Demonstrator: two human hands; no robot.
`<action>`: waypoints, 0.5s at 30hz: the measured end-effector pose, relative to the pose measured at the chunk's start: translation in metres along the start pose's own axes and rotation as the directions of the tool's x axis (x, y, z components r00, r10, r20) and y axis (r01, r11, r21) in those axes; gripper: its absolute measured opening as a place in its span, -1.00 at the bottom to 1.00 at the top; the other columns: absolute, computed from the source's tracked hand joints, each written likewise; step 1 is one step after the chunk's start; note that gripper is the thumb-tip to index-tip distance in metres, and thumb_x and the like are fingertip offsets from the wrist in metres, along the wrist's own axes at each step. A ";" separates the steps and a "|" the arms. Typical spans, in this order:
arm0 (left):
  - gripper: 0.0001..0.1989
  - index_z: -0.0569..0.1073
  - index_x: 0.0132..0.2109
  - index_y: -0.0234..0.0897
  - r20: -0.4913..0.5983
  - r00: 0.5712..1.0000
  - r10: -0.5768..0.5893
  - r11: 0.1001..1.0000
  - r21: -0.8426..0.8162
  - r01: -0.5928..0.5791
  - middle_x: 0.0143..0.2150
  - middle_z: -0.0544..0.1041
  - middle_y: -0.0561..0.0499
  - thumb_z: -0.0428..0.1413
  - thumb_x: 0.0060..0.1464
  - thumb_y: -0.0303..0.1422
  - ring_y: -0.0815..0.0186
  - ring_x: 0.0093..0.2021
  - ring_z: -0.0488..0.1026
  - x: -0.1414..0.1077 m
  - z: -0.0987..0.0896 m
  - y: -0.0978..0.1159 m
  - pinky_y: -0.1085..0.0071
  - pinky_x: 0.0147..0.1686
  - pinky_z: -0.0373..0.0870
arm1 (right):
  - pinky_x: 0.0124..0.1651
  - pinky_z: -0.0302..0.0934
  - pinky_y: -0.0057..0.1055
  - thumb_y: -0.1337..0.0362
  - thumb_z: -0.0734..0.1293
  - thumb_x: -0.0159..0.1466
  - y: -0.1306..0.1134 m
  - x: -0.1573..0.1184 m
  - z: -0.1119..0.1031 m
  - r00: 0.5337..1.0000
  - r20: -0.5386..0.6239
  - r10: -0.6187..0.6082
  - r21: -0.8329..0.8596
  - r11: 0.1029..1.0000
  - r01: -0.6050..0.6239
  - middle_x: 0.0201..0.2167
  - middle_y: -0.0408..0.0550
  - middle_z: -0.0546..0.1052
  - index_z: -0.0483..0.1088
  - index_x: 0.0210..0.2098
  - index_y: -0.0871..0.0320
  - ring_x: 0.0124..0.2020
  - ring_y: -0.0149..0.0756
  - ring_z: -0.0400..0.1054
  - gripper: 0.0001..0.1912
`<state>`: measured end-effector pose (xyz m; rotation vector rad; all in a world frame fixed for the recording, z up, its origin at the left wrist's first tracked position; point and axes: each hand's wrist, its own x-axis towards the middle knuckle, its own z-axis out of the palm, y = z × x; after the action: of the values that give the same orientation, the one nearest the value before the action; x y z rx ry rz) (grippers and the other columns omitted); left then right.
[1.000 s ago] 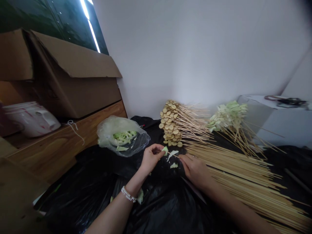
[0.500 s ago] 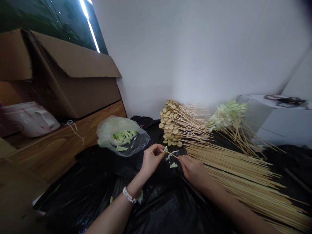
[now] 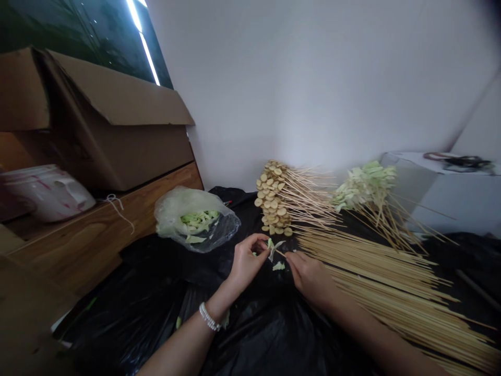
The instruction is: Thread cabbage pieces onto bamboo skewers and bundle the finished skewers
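Observation:
My right hand [image 3: 311, 277] pinches a thin bamboo skewer [image 3: 281, 253], whose tip reaches my left hand [image 3: 247, 263]. That hand holds pale green cabbage pieces [image 3: 271, 247] at the skewer's tip. A scrap of cabbage [image 3: 278, 266] lies on the black plastic sheet [image 3: 266, 334] just below. Left of my hands sits a clear plastic bag [image 3: 198, 222] of cut cabbage. Ahead stand skewers of round tan slices [image 3: 274, 198] and skewers of cabbage [image 3: 366, 185]. A broad spread of bare bamboo skewers [image 3: 383, 277] lies right of my right hand.
A large open cardboard box [image 3: 117, 125] and a white bucket [image 3: 50, 193] stand on a wooden surface [image 3: 78, 245] at left. A white wall [image 3: 313, 78] rises behind, and a white box [image 3: 457, 198] stands at right.
My left hand has turned slightly and moved a little right, closer to the skewer tip. The cabbage on the tip has shifted with it, and the head view has barely moved.

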<state>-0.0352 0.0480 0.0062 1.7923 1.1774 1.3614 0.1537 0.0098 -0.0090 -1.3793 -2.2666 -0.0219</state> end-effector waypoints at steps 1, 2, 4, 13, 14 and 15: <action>-0.77 0.53 -0.20 -0.27 0.013 1.000 0.002 1.000 -0.010 -0.002 -0.43 0.53 0.03 0.20 -0.09 -0.47 0.35 -0.43 0.47 -0.001 0.001 0.001 0.48 -0.36 0.40 | -0.20 0.18 -0.46 0.37 0.07 0.37 0.000 0.000 0.000 1.000 -0.001 0.002 0.000 1.000 -0.002 -0.27 0.01 0.52 0.41 -0.12 0.17 -0.23 -0.30 0.41 -0.70; -0.77 0.53 -0.19 -0.26 0.032 0.999 0.008 1.000 -0.019 -0.007 -0.43 0.53 0.03 0.20 -0.08 -0.46 0.35 -0.43 0.48 -0.001 0.002 0.001 0.48 -0.35 0.40 | -0.20 0.19 -0.45 0.37 0.07 0.37 -0.001 0.000 0.000 1.000 0.001 0.002 -0.001 1.000 -0.002 -0.27 0.01 0.53 0.41 -0.12 0.17 -0.22 -0.30 0.41 -0.70; -0.76 0.53 -0.16 -0.26 0.085 0.996 0.030 0.999 -0.016 -0.028 -0.41 0.53 0.03 0.19 -0.05 -0.45 0.35 -0.41 0.48 -0.003 0.003 0.002 0.47 -0.32 0.41 | -0.20 0.20 -0.45 0.38 0.08 0.36 -0.002 0.000 0.001 1.000 0.001 0.000 -0.008 1.000 0.000 -0.27 0.01 0.53 0.42 -0.15 0.17 -0.23 -0.29 0.41 -0.70; -0.49 0.45 0.07 -0.26 0.295 0.956 0.010 1.000 -0.015 -0.006 -0.30 0.54 0.01 0.22 -0.10 -0.49 0.36 -0.34 0.47 -0.003 -0.007 0.005 0.45 -0.25 0.43 | -0.33 0.20 -0.44 0.36 0.07 0.36 0.012 -0.005 0.015 0.998 -0.024 -0.058 -0.029 0.998 0.058 -0.27 0.00 0.54 0.42 -0.11 0.13 -0.31 -0.30 0.44 -0.69; -0.52 0.46 0.05 -0.28 0.302 0.953 -0.009 0.999 -0.029 0.019 -0.28 0.55 -0.01 0.23 -0.10 -0.48 0.36 -0.34 0.48 -0.002 -0.010 0.004 0.45 -0.25 0.43 | -0.36 0.19 -0.44 0.33 0.08 0.36 0.016 -0.005 0.019 0.996 -0.018 -0.086 -0.035 0.996 0.085 -0.27 -0.01 0.54 0.42 -0.11 0.12 -0.34 -0.31 0.45 -0.70; -0.55 0.48 0.02 -0.30 0.302 0.953 -0.034 0.998 -0.039 0.048 -0.27 0.56 -0.03 0.24 -0.10 -0.46 0.35 -0.33 0.49 -0.001 -0.013 0.004 0.44 -0.25 0.43 | -0.38 0.18 -0.44 0.32 0.09 0.36 0.019 -0.006 0.022 0.994 -0.015 -0.106 -0.037 0.994 0.105 -0.27 -0.02 0.54 0.42 -0.11 0.10 -0.37 -0.31 0.44 -0.71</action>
<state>-0.0468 0.0444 0.0133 1.8524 1.0041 1.0361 0.1630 0.0199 -0.0354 -1.2711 -2.3338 -0.1100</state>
